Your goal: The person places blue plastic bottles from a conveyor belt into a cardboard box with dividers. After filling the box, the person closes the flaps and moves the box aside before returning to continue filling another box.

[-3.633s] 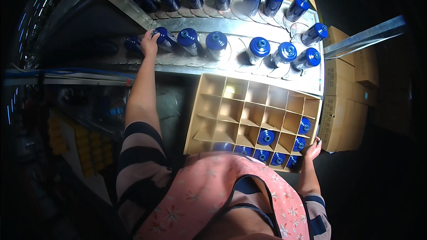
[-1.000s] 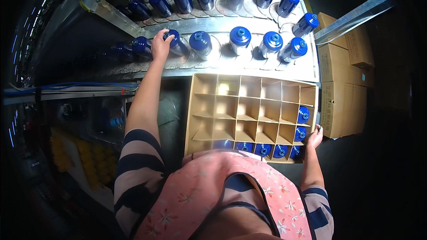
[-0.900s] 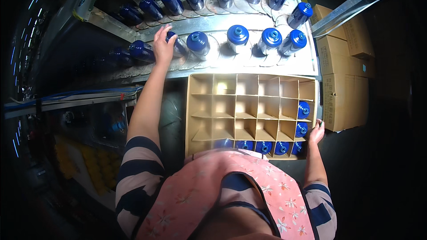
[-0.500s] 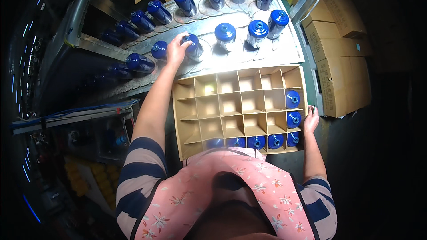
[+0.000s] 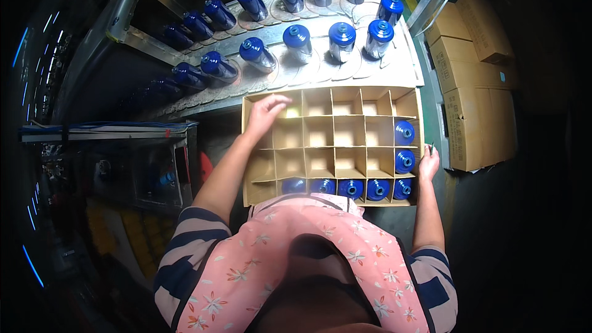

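Cardboard box (image 5: 419, 124) with a grid of cardboard dividers sits directly in front of the person, below a metal tabletop (image 5: 404, 68) loaded with blue bottles. The box is tan, open at the top, and split into rows of square cells.

Most cells are bare. The row nearest the person holds blue bottles (image 5: 351, 187) side by side, seen from above as round blue tops. Two more blue bottles stand in the right-hand column, one in the second row (image 5: 404, 132), one in the third (image 5: 404, 160).

Left hand (image 5: 266, 111) hovers over the far left corner of the box, fingers loosely spread and curled down, empty, at or just above the divider edges. Whether it touches the cardboard cannot be told.

Right hand (image 5: 428, 163) rests against the right outer wall of the box, fingers pressed to the rim, holding nothing else.

On the tabletop beyond the box: upright bottles, clear bodies with deep blue upper parts and small necks, standing in loose rows (image 5: 341, 36). Further left, more of them curve away into shadow (image 5: 216, 65). Stacked closed cardboard cartons (image 5: 478, 111) sit to the right of the box.
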{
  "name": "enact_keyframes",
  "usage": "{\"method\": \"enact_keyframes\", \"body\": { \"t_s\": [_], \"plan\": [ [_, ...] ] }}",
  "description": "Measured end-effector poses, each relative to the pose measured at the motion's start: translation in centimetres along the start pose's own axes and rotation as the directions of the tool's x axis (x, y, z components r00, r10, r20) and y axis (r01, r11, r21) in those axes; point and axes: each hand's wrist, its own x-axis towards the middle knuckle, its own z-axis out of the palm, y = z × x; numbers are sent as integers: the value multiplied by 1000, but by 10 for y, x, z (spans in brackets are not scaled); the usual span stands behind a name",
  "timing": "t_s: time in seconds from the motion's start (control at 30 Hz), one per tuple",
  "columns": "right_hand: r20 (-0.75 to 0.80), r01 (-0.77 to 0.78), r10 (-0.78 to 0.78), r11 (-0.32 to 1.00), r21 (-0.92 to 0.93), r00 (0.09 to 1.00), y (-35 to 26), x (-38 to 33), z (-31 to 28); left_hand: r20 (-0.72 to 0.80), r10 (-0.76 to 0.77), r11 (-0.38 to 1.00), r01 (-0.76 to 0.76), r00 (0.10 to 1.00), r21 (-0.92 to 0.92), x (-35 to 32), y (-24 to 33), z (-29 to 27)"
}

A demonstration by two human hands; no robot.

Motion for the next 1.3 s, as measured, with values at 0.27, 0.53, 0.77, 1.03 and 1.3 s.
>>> {"method": "enact_keyframes", "body": {
  "t_s": [0.27,0.53,0.77,1.03,1.3],
  "plan": [
    [22,-43,44,998,-35,999,21,22,-5,289,89,955,-164,953,246,-197,-29,44],
    [25,-56,56,998,-4,998,34,22,-10,393,159,814,-346,906,466,-196,-31,51],
    [1,-12,12,1000,-2,1000,30,29,-10,336,218,800,-365,916,476,-206,-36,63],
    [21,27,-26,1000,-3,999,29,29,-13,338,104,823,-272,935,499,-206,-21,65],
    [17,10,-10,1000,-14,1000,26,29,-14,227,76,941,-145,971,306,-163,-8,19]
  ]
}}
